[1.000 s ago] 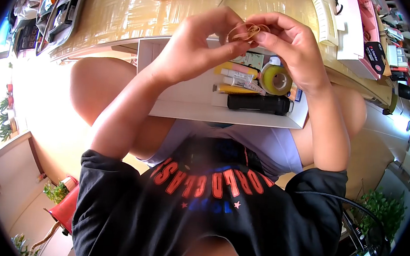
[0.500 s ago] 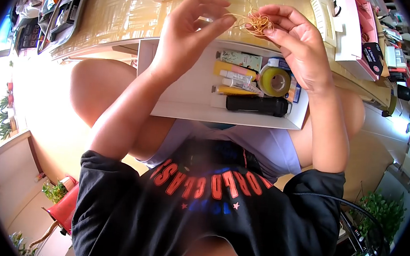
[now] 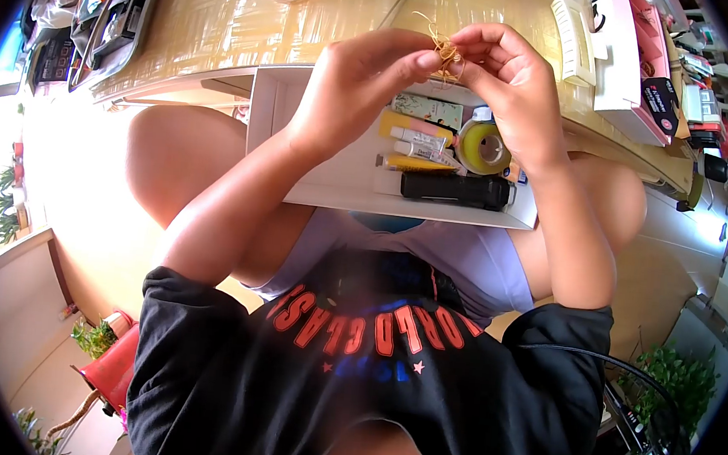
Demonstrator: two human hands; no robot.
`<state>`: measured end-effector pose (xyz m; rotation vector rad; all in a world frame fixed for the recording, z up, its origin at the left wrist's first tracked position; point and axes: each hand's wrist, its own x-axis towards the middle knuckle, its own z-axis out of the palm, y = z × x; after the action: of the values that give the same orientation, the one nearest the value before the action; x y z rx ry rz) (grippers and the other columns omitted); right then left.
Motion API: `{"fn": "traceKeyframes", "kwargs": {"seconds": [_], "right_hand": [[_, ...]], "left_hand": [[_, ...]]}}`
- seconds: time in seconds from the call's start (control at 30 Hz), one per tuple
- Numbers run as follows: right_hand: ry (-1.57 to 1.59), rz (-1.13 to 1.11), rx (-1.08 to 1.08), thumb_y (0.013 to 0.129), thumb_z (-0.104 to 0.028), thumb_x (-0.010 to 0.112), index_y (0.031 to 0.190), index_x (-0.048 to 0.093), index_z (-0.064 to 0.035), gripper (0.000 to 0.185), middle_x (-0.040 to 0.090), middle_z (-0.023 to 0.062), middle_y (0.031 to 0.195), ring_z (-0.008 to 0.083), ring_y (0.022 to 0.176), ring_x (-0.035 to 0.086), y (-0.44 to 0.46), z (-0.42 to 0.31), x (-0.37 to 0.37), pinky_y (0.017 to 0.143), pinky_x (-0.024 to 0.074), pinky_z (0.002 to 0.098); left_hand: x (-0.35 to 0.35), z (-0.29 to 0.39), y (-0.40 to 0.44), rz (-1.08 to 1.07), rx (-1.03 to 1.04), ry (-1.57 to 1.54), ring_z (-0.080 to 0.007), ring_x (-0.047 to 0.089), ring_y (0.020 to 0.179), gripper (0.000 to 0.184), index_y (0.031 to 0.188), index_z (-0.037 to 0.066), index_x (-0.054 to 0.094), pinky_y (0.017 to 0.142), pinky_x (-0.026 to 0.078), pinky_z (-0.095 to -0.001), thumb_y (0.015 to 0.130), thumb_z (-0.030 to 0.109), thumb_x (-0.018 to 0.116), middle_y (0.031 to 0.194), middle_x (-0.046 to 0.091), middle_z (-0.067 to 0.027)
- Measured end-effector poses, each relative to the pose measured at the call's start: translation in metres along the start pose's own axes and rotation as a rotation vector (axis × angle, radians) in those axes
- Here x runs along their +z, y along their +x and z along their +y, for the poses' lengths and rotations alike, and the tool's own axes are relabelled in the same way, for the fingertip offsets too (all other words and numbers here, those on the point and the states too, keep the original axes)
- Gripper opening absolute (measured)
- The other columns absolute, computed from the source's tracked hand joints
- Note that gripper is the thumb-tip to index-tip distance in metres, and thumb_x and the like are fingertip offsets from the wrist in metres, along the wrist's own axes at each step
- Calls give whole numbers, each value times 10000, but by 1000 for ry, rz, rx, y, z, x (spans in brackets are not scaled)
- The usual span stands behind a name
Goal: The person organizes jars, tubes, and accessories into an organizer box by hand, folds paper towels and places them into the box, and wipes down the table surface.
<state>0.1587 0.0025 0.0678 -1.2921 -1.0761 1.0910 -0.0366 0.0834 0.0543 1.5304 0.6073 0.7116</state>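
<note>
Pinching a tangle of thin yellow-brown bands [image 3: 447, 56] from both sides: left hand [image 3: 425, 53] with thumb against index finger, right hand [image 3: 461, 57] with thumb and fingertips, other fingers loosely curled. Material looks like rubber; can't confirm. Tangle is up in the air, near the desk [image 3: 226, 28] edge and the far wall of the white box [image 3: 333, 182]. One loop sticks up free of the fingers.

Risks, my read:
- Knot tightening. Cause: pulling the hands apart with strands crossed.
- Snap or flick-off. Cause: one pinch slipping under tension; that loose loop is the likely one to catch.
- Strands dropping into the box among the tape roll [image 3: 466, 145], white tube [image 3: 420, 138] and black cylinder [image 3: 452, 189]. Cause: only fingertips holding, no palm under it.
- Box tipping if a forearm bumps it. It sits over the lap; can't tell what carries it.

Exact strand routing is too fine to make out, so can't say which loop is safe to pull.
</note>
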Motion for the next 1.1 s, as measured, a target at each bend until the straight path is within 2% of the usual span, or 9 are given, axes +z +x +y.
{"fn": "traceKeyframes", "kwargs": {"seconds": [0.3,0.37,0.5,0.53,0.67,0.9,0.93,1.03,1.1], "right_hand": [[-73,46,-110,924,112,668,1145,638,-9,254,671,30,1039,108,972,649,-5,5,11,882,536,278],[-31,68,-101,912,128,665,1227,584,-22,358,628,50,1179,118,980,655,-5,4,12,865,535,271],[-252,15,-315,883,-17,688,1381,516,-56,527,487,109,1458,214,1272,556,0,-2,5,1086,434,397],[-241,-13,-292,854,-47,657,1437,495,-57,606,478,115,1505,254,1415,454,-1,-5,5,1195,330,447],[-180,-208,-288,828,-10,599,1477,466,-39,664,492,117,1504,272,1466,427,-3,-10,11,1238,291,428],[70,-158,40,962,-31,632,1410,492,-17,469,581,126,1341,226,1284,592,-7,10,16,1073,485,352],[78,-126,-16,1035,-85,620,1378,512,-5,369,620,89,1226,175,1089,656,-5,15,20,906,543,299],[18,-279,290,1057,-80,591,1361,535,10,323,654,39,1068,113,906,633,-2,-1,8,784,532,282],[-14,-197,205,1075,-91,571,1241,633,34,217,674,8,946,67,798,582,-5,1,12,691,504,273]], "left_hand": [[2,-1,2,32,-124,120,-96,695,961,269,1168,-57,710,881,575,-265,964,107,771,1032,768,-81],[0,-8,4,2,-114,-5,-97,685,982,236,1174,-66,696,888,567,-267,991,78,731,1055,758,-81],[0,0,6,-23,-181,-98,-90,670,996,235,1199,-57,660,914,557,-269,1021,90,696,1058,738,-69],[-1,-1,7,-40,-178,-94,-88,666,1002,237,1206,-53,654,920,554,-271,1026,96,690,1059,732,-65],[-5,4,8,-155,-193,-146,-91,651,1023,251,1219,-39,644,929,545,-280,1043,137,675,1081,713,-57],[0,-5,6,-20,-166,-191,-90,663,979,238,1172,-36,676,914,538,-271,1035,158,694,1066,735,-54],[-2,-1,6,18,-162,-230,-94,679,965,235,1165,-38,682,909,548,-275,1032,155,698,1038,750,-54],[-5,0,11,152,-142,-160,-91,677,950,218,1145,-33,703,924,548,-275,1018,144,715,1023,749,-43],[-5,-2,13,175,-101,-180,-97,678,953,229,1136,-49,702,886,549,-265,998,131,733,1029,747,-66]]}}
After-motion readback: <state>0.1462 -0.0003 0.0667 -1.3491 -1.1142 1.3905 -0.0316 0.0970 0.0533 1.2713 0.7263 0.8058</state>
